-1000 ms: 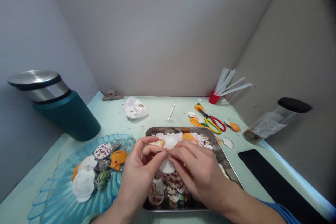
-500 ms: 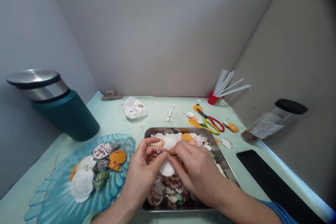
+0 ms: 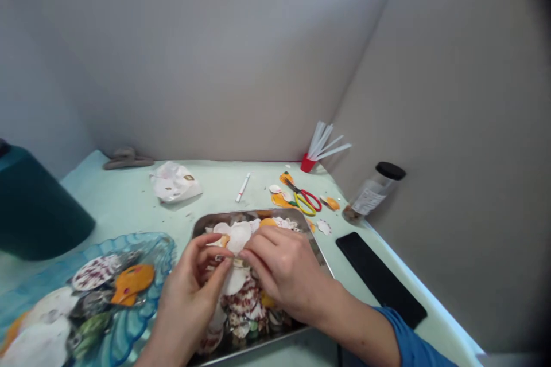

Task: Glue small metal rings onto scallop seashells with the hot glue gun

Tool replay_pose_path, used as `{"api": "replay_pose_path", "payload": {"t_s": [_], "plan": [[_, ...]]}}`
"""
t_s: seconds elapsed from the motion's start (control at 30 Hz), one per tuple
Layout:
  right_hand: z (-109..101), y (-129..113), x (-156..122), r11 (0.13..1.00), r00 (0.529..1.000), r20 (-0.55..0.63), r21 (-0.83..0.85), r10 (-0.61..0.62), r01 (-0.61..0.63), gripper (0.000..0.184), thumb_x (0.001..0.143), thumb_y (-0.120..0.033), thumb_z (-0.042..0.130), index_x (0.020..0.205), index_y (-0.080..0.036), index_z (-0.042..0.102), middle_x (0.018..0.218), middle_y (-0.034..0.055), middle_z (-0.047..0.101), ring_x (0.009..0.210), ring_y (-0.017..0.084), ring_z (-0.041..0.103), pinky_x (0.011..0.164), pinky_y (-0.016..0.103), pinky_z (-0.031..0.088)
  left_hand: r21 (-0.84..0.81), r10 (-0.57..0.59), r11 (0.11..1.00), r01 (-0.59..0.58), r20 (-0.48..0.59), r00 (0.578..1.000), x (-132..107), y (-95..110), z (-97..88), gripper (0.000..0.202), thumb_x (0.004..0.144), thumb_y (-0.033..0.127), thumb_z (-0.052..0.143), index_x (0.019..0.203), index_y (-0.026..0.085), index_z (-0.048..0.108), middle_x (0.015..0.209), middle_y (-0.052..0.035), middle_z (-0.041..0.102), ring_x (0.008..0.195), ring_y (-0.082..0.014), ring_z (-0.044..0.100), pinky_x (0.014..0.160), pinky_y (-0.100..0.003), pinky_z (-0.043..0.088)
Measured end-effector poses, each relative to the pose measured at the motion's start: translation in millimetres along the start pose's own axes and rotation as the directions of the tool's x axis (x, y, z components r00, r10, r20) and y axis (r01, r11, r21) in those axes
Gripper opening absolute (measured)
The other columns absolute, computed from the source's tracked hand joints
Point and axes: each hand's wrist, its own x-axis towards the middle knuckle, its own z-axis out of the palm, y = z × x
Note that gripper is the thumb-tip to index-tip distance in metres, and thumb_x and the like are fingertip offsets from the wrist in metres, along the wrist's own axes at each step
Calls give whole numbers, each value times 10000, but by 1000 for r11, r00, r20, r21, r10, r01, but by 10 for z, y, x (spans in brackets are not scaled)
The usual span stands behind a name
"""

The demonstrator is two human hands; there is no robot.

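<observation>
My left hand [image 3: 200,278] and my right hand [image 3: 279,269] meet fingertip to fingertip over a metal tray [image 3: 321,258] heaped with seashells. A white scallop shell [image 3: 236,281] shows right under the joined fingertips, its top edge between them. At my left thumb and fingers glints a small metal piece [image 3: 219,258], too small to make out clearly. My right thumb and forefinger are pinched at the shell's upper end, and what lies between them is mostly hidden. Brown-striped scallop shells [image 3: 243,301] lie in the tray beneath.
To the left stands a blue scalloped glass dish [image 3: 161,252] with shells and an orange shell piece [image 3: 133,285]. Behind are a teal bottle [image 3: 38,206], crumpled bag [image 3: 174,182], marker [image 3: 243,187], scissors [image 3: 307,200], red cup [image 3: 307,163], jar [image 3: 370,195] and black slab [image 3: 381,278].
The view has swung to the right, so everything sits farther left. Both hands keep their pinch over the tray, with little change between them.
</observation>
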Motion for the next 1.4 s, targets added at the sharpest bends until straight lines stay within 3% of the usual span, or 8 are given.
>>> {"api": "replay_pose_path", "payload": {"t_s": [0.1, 0.2, 0.3, 0.43, 0.6, 0.87, 1.07, 1.4], "plan": [[-85, 161, -165, 988, 989, -38, -46, 144, -146, 321, 971, -250, 342, 808, -171, 606, 769, 47, 620, 727, 159, 563, 683, 270, 426, 13, -16, 1000, 16, 21, 1000, 10, -38, -8, 413, 724, 330, 715, 1059, 219, 499, 845, -9, 691, 791, -179, 648, 704, -248, 512], [-183, 472, -499, 920, 931, -55, -145, 360, -365, 307, 969, -220, 326, 877, -157, 612, 837, 76, 638, 781, 179, 579, 721, 290, 440, 34, -44, 999, 43, 38, 998, 15, -63, -24, 442, 720, 373, 717, 1073, 226, 496, 881, -17, 694, 834, -184, 647, 696, -232, 523], [-292, 842, -962, 766, 806, -74, -269, 588, -583, 233, 914, -292, 464, 1014, -144, 614, 997, 140, 652, 939, 278, 566, 810, 403, 419, 36, -61, 998, 59, 36, 998, 20, -60, -37, 476, 700, 409, 727, 1079, 232, 499, 894, -16, 696, 839, -186, 651, 680, -221, 534], [-373, 1164, -1542, 550, 608, -48, -373, 792, -747, 563, 766, -494, 615, 1178, -113, 573, 1076, 221, 637, 978, 398, 545, 751, 488, 401, 7, -88, 996, 88, 36, 995, 28, -36, -33, 493, 660, 408, 759, 1059, 245, 518, 871, 0, 704, 801, -174, 658, 623, -187, 540], [-307, 1259, -1848, 489, 507, 53, -363, 861, -793, 673, 674, -534, 666, 1238, -190, 539, 1127, 134, 634, 1015, 343, 553, 766, 414, 409, -77, -83, 994, 84, 13, 996, 34, -51, -20, 464, 615, 349, 801, 994, 269, 544, 821, 29, 707, 794, -170, 667, 652, -178, 557], [-205, 1343, -1766, 484, 498, 53, -343, 866, -805, 698, 737, -460, 672, 1323, -155, 445, 1225, 134, 561, 1109, 309, 506, 873, 420, 427, -104, -80, 991, 79, -6, 997, 62, -117, -22, 451, 621, 337, 801, 994, 278, 555, 811, 39, 706, 871, -168, 666, 692, -158, 551], [-179, 1367, -1753, 484, 515, 20, -374, 857, -791, 319, 913, -308, 555, 1201, -171, 535, 1212, 83, 567, 1027, 232, 591, 852, 451, 493, -82, -67, 994, 66, 1, 998, 77, -206, -31, 451, 650, 362, 785, 1024, 284, 546, 869, 27, 694, 907, -174, 656, 706, -162, 548], [-163, 1348, -1731, 461, 501, 0, -391, 866, -797, 296, 912, -293, 561, 1180, -165, 549, 1188, 80, 582, 990, 218, 608, 822, 426, 515, -34, -76, 997, 76, 2, 997, 39, -154, -25, 375, 714, 354, 739, 1033, 301, 549, 919, 23, 690, 938, -168, 642, 714, -156, 544]]}}
